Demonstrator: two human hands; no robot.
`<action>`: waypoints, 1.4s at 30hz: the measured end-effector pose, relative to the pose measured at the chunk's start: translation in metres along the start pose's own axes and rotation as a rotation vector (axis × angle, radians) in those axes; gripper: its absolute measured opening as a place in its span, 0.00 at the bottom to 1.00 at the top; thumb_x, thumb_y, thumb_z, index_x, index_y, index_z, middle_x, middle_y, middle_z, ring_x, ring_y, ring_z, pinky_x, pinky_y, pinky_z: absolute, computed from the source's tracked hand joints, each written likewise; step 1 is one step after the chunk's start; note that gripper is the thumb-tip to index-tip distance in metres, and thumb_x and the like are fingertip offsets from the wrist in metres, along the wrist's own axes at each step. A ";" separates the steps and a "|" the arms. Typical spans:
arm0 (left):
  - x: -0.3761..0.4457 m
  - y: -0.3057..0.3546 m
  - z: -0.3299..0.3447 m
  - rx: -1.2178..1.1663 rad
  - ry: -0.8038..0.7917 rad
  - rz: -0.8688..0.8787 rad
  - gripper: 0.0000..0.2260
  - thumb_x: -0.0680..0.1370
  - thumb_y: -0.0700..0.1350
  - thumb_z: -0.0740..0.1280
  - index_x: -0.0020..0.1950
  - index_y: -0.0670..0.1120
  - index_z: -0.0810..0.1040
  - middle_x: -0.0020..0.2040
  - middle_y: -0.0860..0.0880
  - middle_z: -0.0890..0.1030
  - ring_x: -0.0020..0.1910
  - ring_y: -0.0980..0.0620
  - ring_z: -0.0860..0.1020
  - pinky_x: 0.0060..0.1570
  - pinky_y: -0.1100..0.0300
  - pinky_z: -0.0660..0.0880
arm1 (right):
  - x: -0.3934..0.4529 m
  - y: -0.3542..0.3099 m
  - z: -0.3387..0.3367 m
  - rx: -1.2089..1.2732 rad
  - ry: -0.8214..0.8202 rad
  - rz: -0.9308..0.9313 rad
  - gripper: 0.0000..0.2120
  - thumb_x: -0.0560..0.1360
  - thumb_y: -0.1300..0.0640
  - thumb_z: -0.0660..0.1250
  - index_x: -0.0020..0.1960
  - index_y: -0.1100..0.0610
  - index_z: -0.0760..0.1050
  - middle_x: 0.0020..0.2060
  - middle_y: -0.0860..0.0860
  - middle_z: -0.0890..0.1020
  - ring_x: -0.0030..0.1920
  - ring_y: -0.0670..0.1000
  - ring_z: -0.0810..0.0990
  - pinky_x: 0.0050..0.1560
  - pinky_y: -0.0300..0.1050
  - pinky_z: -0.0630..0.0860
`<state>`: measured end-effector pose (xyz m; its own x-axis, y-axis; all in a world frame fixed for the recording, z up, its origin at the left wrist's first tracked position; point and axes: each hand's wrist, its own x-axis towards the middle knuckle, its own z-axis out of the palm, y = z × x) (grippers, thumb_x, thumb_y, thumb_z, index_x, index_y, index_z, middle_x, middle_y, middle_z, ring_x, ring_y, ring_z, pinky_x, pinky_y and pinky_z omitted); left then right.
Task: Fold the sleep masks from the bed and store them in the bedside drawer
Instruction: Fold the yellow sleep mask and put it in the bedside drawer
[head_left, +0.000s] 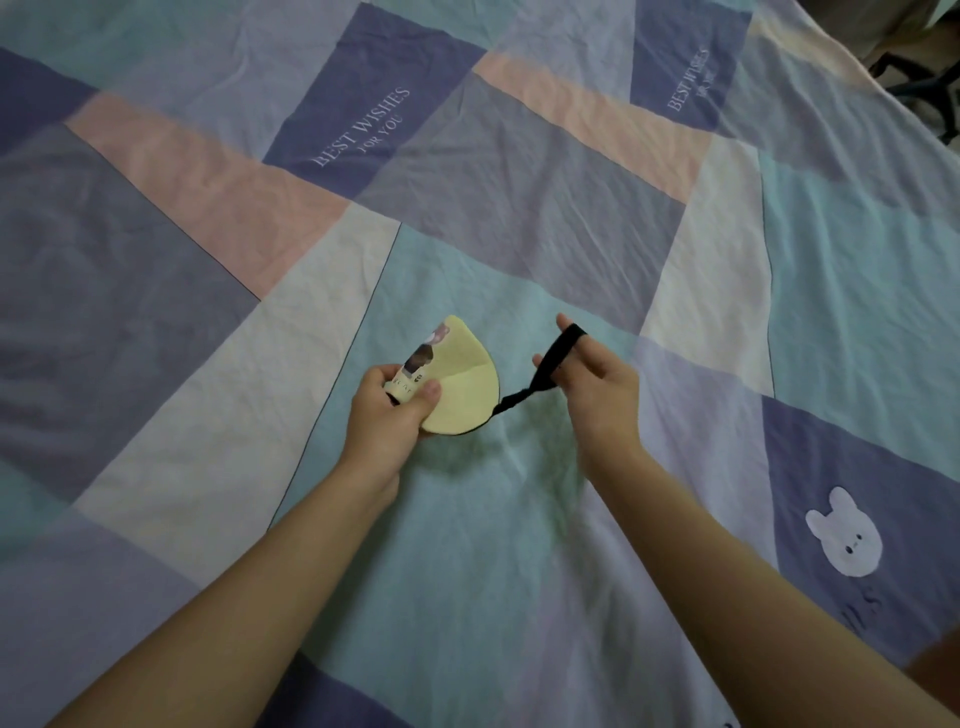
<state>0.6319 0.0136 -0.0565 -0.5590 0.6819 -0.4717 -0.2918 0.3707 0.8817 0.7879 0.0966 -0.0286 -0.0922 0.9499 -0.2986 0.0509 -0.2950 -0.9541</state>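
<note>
A pale yellow sleep mask with a small printed cartoon figure is folded over on itself, just above the bedsheet near the middle of the view. My left hand pinches its left end between thumb and fingers. The mask's black elastic strap runs from its right edge up to my right hand, looped over my outstretched index and middle fingers and pulled taut. No other mask and no bedside drawer are in view.
The bed is covered by a wrinkled patchwork sheet in teal, lilac, pink and navy blocks with printed text and a white rabbit face. The bed's edge runs along the top right, where dark chair legs stand on the floor.
</note>
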 end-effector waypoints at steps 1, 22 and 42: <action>-0.001 0.004 0.001 -0.048 -0.024 0.005 0.11 0.76 0.38 0.68 0.56 0.43 0.70 0.46 0.49 0.78 0.42 0.54 0.77 0.34 0.64 0.78 | -0.001 0.005 -0.003 -0.060 0.028 -0.024 0.16 0.75 0.64 0.65 0.58 0.48 0.79 0.51 0.44 0.84 0.54 0.53 0.83 0.59 0.42 0.76; -0.026 0.025 0.010 0.168 -0.385 0.063 0.16 0.70 0.40 0.74 0.56 0.47 0.77 0.40 0.48 0.84 0.31 0.53 0.82 0.26 0.67 0.70 | -0.030 -0.003 -0.001 -0.111 -0.362 -0.086 0.35 0.64 0.71 0.75 0.68 0.57 0.68 0.60 0.50 0.78 0.55 0.47 0.81 0.47 0.41 0.80; -0.033 0.034 -0.001 -0.002 -0.404 0.079 0.17 0.70 0.42 0.73 0.58 0.46 0.76 0.51 0.45 0.84 0.49 0.50 0.82 0.47 0.57 0.80 | -0.034 -0.004 0.014 0.223 -0.284 0.232 0.24 0.68 0.61 0.75 0.62 0.59 0.73 0.55 0.59 0.82 0.51 0.57 0.82 0.48 0.51 0.80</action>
<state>0.6400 0.0030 -0.0113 -0.2305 0.9009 -0.3679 -0.2624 0.3065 0.9150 0.7771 0.0643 -0.0150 -0.3753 0.7990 -0.4699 -0.1106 -0.5419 -0.8331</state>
